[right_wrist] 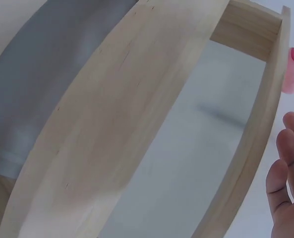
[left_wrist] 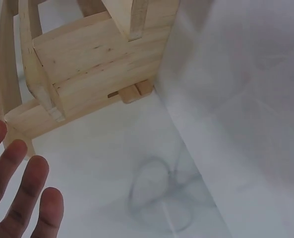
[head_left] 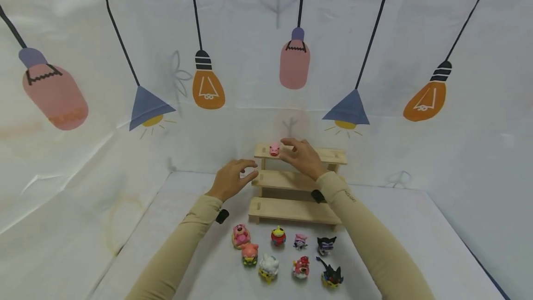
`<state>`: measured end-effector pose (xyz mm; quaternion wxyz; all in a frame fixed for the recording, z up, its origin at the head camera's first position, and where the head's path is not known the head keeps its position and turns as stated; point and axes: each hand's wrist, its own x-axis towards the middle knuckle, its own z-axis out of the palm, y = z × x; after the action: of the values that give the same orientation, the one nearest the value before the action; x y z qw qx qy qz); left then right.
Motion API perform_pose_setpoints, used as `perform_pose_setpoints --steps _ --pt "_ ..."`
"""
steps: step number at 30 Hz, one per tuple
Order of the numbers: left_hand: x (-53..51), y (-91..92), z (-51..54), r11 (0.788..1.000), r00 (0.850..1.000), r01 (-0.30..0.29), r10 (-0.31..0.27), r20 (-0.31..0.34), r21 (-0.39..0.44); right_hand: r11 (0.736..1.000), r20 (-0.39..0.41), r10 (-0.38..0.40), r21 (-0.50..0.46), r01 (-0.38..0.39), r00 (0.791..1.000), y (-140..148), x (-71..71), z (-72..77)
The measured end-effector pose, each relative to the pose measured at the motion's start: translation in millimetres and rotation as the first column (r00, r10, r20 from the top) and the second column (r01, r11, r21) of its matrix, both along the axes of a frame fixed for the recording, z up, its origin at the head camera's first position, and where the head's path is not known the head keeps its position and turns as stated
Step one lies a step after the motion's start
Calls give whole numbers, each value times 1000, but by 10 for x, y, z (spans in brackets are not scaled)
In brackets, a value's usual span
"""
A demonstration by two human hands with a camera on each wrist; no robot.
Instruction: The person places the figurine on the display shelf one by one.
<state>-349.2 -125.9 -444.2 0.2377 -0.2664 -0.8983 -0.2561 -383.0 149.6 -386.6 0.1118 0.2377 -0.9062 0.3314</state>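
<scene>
A pink pig figure (head_left: 274, 149) stands near the left end of the top tier of a three-tier wooden shelf (head_left: 287, 179). Just right of the pig is my right hand (head_left: 303, 157), thumb and fingers apart, with nothing held. My left hand (head_left: 232, 179) hovers beside the shelf's left edge, its fingers spread and empty. In the left wrist view the left hand's fingers (left_wrist: 25, 186) show below the shelf's end (left_wrist: 102, 59). The right wrist view has the right hand (right_wrist: 290, 178) near the pink figure (right_wrist: 293, 72), which is partly cut off by the frame's edge.
Several small figures stand on the white table (head_left: 391, 226) in front of the shelf, among them a red bear (head_left: 240, 236), a white one (head_left: 269, 266) and a black one (head_left: 331, 276). Behind the shelf is a white backdrop (head_left: 250, 124) with printed lamps.
</scene>
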Motion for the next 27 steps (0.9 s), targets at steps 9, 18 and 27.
perform_pose_setpoints --steps 9,18,27 --pt "20 -17 -24 1000 999 -3 2 50 3 1000 -67 22 5 -22 997 140 162 -2" --pt "46 -15 -112 999 993 16 -12 118 -32 999 -143 24 37 -19 989 372 416 -56" --pt "49 -10 -165 998 993 39 -35 114 -40 994 -161 55 98 -40 985 639 819 -136"
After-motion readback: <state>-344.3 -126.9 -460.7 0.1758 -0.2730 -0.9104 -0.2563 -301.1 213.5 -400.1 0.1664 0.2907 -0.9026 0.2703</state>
